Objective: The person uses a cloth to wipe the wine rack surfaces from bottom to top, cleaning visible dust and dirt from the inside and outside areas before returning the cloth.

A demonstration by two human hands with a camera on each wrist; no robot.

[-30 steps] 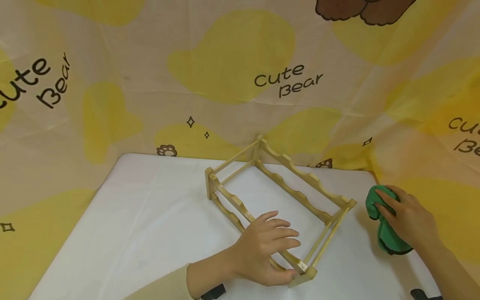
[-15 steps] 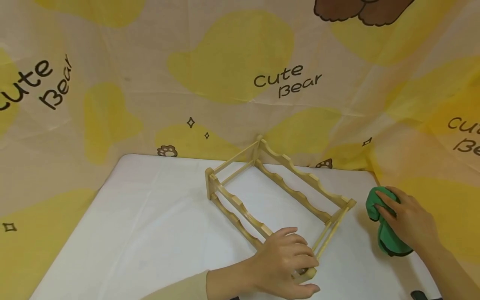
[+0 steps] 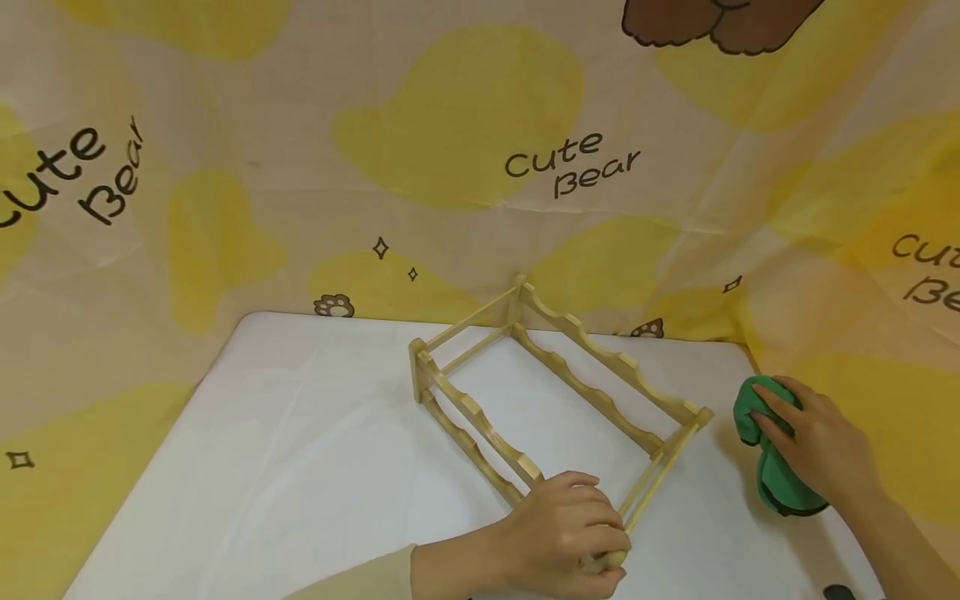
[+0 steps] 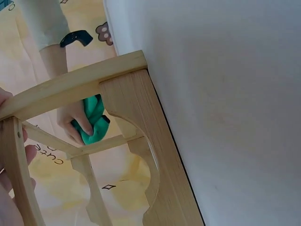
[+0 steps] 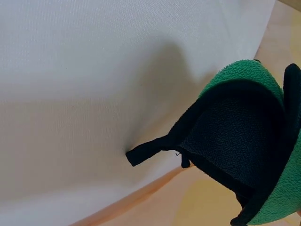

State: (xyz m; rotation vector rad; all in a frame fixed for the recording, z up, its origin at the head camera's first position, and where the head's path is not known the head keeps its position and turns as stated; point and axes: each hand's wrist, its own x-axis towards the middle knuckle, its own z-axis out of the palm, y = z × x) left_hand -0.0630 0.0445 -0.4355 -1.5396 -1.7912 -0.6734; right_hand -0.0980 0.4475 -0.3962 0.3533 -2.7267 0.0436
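Note:
A pale wooden rack (image 3: 471, 406) with scalloped rails stands at an angle on the white table. My left hand (image 3: 564, 533) grips its near corner, fingers curled over the end; the left wrist view shows that end of the rack (image 4: 136, 94) close up, with fingertips at the left edge. To the right of the rack, my right hand (image 3: 825, 442) holds a bunched green cloth (image 3: 783, 479) from above. In the right wrist view the cloth (image 5: 242, 70) shows black trim, a dark inner side and a black loop, while the right hand is nearly out of sight.
The white tabletop (image 3: 300, 467) spreads left of the rack. Behind it and along both sides hangs a yellow-patterned curtain (image 3: 450, 125) with "Cute Bear" lettering. A dark strap (image 4: 77, 38) sits on the right forearm in the left wrist view.
My left hand has moved right and down along the near rail to the rack's corner, and its spread fingers have curled round it. The right hand and cloth have hardly moved.

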